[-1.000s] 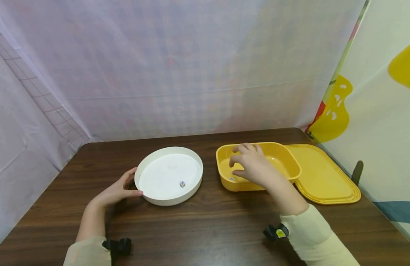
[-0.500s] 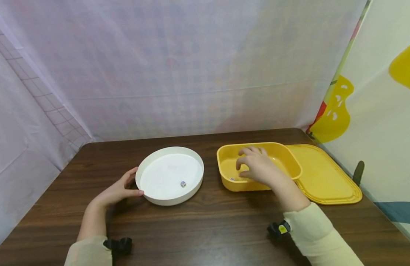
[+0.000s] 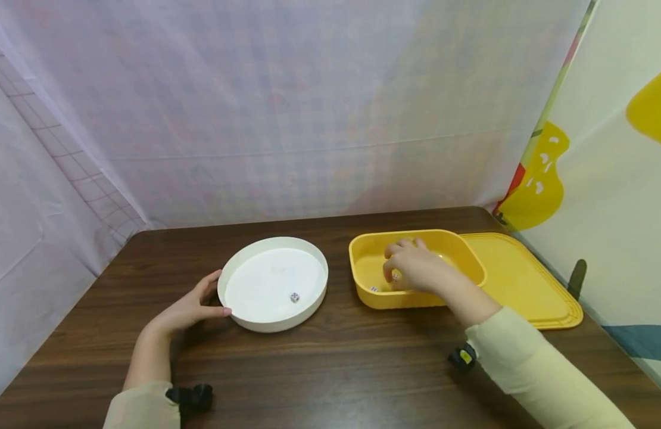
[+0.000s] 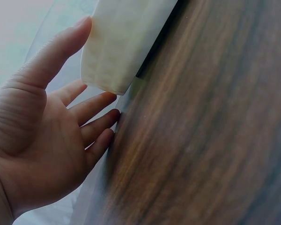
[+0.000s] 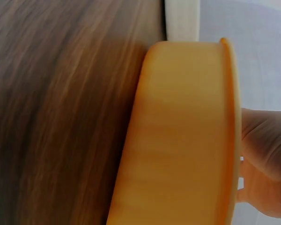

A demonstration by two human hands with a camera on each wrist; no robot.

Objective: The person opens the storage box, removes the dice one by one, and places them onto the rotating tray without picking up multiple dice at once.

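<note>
The left hand stands at the left side of a round white tray, thumb tip on the near-left part of its wall and fingers spread along the side; in the left wrist view the fingers are loosely extended rather than wrapped round anything. The tray sits on the dark wood-grain desk, left of its middle and nearer the back edge than the front. One white die with coloured pips lies on the tray's floor, toward its near-right wall.

The right hand reaches down into a yellow rectangular tub, right of the tray and apart from it. Its fingers bend downward, but the fingertips are partly hidden, so whether they pinch something cannot be told; the tub's wall blocks them in the right wrist view too. Inside the tub, a second die shows just beside the bent fingers, and a third die lies near the near-left corner.

A flat yellow lid lies by the desk's right edge, its left part hidden behind the tub. A pale checked cloth hangs behind the desk's back edge. Both sleeves are cream.
</note>
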